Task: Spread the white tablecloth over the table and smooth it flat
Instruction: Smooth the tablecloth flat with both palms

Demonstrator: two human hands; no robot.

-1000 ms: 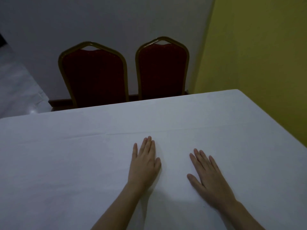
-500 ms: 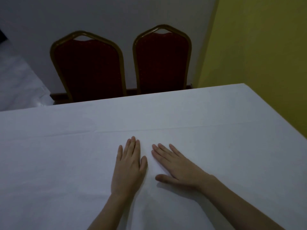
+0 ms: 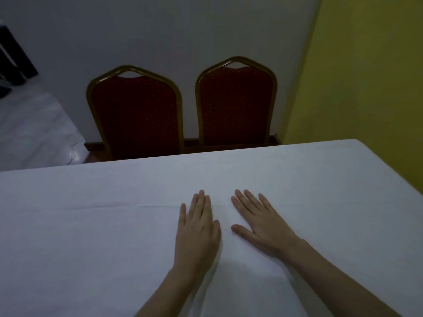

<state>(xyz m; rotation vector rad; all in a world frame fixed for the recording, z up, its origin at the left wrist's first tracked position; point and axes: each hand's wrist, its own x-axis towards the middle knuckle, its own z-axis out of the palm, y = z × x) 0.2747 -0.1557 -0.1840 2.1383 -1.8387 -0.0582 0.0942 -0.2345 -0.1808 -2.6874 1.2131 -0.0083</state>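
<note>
The white tablecloth [image 3: 91, 236] covers the whole table top in the lower half of the head view. A faint fold crease runs left to right across it, level with my fingertips. My left hand [image 3: 196, 232] lies flat on the cloth, palm down, fingers close together. My right hand [image 3: 261, 225] lies flat beside it, palm down, fingers slightly spread and angled to the left. A narrow strip of cloth separates the two hands. Neither hand holds anything.
Two red chairs with gold frames, the left chair [image 3: 137, 115] and the right chair [image 3: 235, 108], stand side by side behind the table's far edge against a grey wall. A yellow wall [image 3: 366, 76] runs along the right. Pale floor [image 3: 29, 129] shows at the left.
My right hand slid left across the cloth until it lay close to my left hand, then both hands moved slightly forward. The view tilted down a little.
</note>
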